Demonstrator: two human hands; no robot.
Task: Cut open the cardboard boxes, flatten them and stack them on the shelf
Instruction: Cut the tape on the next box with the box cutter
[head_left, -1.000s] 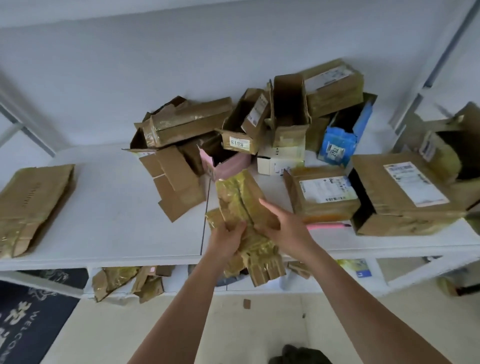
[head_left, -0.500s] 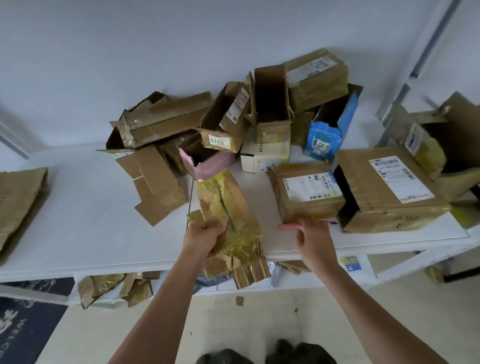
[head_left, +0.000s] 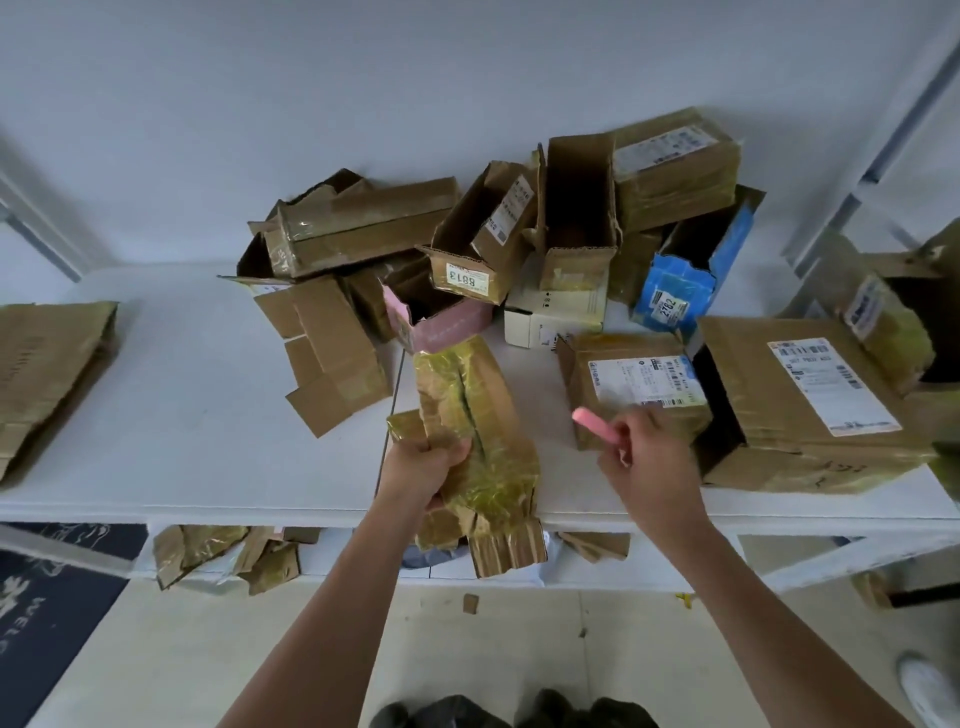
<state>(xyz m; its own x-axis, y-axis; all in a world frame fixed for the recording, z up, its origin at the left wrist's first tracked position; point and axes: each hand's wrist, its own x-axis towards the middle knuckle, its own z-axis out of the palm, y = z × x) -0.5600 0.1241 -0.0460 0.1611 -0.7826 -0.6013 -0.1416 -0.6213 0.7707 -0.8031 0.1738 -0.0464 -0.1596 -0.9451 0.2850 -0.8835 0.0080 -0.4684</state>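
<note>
My left hand (head_left: 428, 467) grips a crumpled, tape-covered cardboard box (head_left: 475, 415) by its left edge, holding it at the front of the white shelf (head_left: 197, 415). Its lower flaps hang past the shelf edge. My right hand (head_left: 644, 457) holds a pink cutter (head_left: 595, 422) just right of that box, the pink tip pointing left. Right behind that hand sits a sealed labelled box (head_left: 634, 384). A flattened box (head_left: 47, 374) lies at the shelf's far left.
A heap of opened boxes (head_left: 467, 244) fills the back of the shelf, with a blue box (head_left: 685, 280) and a large labelled box (head_left: 805, 400) at the right. Cardboard scraps (head_left: 223, 556) lie on the lower shelf. A dark mat (head_left: 47, 608) covers the floor at left.
My right hand let go of the taped box, reached to the shelf by the sealed box, picked up the pink cutter and lifted it. My left hand kept its grip.
</note>
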